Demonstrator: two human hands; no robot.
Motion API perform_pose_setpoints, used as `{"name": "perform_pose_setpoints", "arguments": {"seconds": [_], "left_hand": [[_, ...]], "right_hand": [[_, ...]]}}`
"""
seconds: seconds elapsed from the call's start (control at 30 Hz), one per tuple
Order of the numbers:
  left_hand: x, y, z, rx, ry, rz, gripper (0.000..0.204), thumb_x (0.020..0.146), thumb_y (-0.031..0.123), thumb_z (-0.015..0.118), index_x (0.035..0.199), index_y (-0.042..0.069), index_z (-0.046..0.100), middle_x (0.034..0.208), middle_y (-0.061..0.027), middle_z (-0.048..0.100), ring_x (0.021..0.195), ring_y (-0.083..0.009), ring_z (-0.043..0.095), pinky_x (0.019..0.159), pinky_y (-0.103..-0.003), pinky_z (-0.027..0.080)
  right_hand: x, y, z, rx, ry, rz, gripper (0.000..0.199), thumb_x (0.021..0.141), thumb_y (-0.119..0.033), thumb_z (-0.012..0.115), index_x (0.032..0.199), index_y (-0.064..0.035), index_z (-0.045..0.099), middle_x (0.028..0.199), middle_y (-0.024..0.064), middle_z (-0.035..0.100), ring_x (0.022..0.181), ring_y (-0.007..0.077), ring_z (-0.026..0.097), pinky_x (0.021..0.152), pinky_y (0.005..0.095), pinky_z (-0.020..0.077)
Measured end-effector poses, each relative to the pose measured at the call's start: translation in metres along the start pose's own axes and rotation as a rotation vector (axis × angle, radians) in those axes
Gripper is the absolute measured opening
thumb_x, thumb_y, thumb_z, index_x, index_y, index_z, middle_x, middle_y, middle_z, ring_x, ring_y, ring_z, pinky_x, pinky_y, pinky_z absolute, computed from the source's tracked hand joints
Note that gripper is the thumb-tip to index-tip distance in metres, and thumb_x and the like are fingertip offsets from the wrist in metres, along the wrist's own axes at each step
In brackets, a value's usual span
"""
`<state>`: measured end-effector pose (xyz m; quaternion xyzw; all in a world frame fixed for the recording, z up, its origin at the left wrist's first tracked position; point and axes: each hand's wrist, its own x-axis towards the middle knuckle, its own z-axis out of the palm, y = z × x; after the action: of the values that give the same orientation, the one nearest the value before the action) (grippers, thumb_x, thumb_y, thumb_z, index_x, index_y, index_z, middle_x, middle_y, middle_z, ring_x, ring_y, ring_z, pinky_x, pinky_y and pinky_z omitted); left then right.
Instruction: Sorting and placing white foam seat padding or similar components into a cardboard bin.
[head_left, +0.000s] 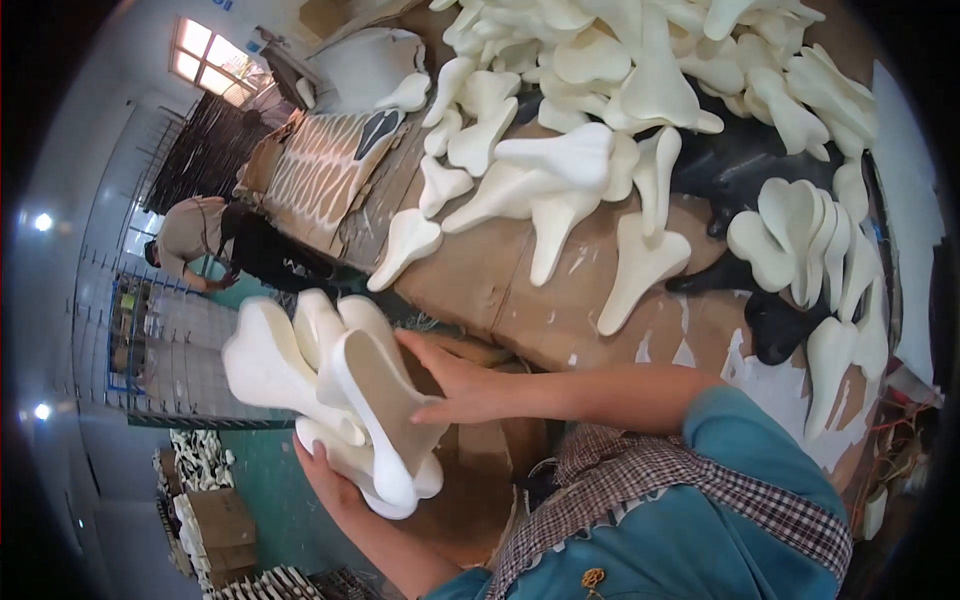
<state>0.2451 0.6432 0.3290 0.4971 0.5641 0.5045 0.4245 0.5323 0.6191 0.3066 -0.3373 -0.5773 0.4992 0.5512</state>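
Checked apron (625, 460) and teal shirt (700, 545) sit nearest; just beyond, off to the left, my part-open hands clamp a loose stack of cream saddle-shaped shells (385, 380) — left hand (335, 485) cupping its near side, right hand (462, 385) spread against its right. I'd keep palms wide, pressure even: smooth nested shells probably slip. Far right, a matching heap (650, 85) covers brown cardboard (450, 290) — broad lobed tails, narrow noses.
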Motion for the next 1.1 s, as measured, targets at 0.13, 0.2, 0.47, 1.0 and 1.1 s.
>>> {"name": "perform_pose_setpoints", "arguments": {"seconds": [0.13, 0.2, 0.47, 1.0, 1.1], "left_hand": [[-0.009, -0.058, -0.094, 0.106, 0.421, -0.151, 0.068, 0.078, 0.028, 0.058, 0.135, 0.008, 0.027, 0.133, -0.0143, 0.035, 0.121, -0.0295, 0.033, 0.102, -0.044, 0.023], [-0.032, -0.050, -0.082, 0.194, 0.462, -0.213, 0.067, 0.078, 0.037, 0.057, 0.133, 0.010, 0.031, 0.130, -0.0115, 0.039, 0.120, -0.0302, 0.032, 0.099, -0.052, 0.017], [-0.020, -0.081, 0.114, -0.013, -0.297, -0.329, 0.045, 0.081, 0.019, 0.057, 0.122, 0.006, 0.044, 0.110, -0.0072, 0.055, 0.098, -0.0217, 0.051, 0.089, -0.033, 0.037], [-0.208, -0.123, 0.639, -0.224, -0.848, -0.972, 0.050, 0.081, 0.027, 0.060, 0.122, 0.005, 0.042, 0.119, -0.0111, 0.050, 0.108, -0.0292, 0.049, 0.091, -0.041, 0.041], [-0.217, -0.129, 0.644, -0.245, -0.888, -0.862, 0.046, 0.077, 0.014, 0.060, 0.120, 0.005, 0.043, 0.117, -0.0106, 0.051, 0.109, -0.0284, 0.049, 0.093, -0.043, 0.041]], "right_hand": [[-0.022, 0.029, 0.008, -0.151, -0.245, 0.122, 0.078, 0.073, -0.017, 0.064, 0.136, -0.0057, 0.020, 0.127, 0.0186, 0.038, 0.108, 0.0264, 0.045, 0.089, 0.0358, 0.0420], [-0.061, 0.049, -0.014, -0.136, -0.237, 0.216, 0.069, 0.073, -0.017, 0.064, 0.132, -0.0060, 0.029, 0.111, 0.0151, 0.051, 0.093, 0.0220, 0.054, 0.081, 0.0331, 0.0469], [-0.340, 0.010, -0.217, -0.663, 1.064, 0.303, 0.027, 0.074, -0.005, 0.060, 0.101, -0.0043, 0.058, 0.082, 0.0042, 0.060, 0.076, 0.0090, 0.055, 0.066, 0.0237, 0.0472], [-0.607, -0.081, -0.258, -0.382, 1.314, 0.558, 0.086, 0.058, -0.021, 0.077, 0.129, 0.0011, 0.035, 0.121, 0.0137, 0.048, 0.111, 0.0209, 0.046, 0.095, 0.0331, 0.0359], [-0.644, -0.104, -0.308, -0.787, 1.429, 0.638, 0.077, 0.060, -0.021, 0.073, 0.125, 0.0028, 0.040, 0.116, 0.0127, 0.052, 0.109, 0.0187, 0.048, 0.094, 0.0314, 0.0363]]}}
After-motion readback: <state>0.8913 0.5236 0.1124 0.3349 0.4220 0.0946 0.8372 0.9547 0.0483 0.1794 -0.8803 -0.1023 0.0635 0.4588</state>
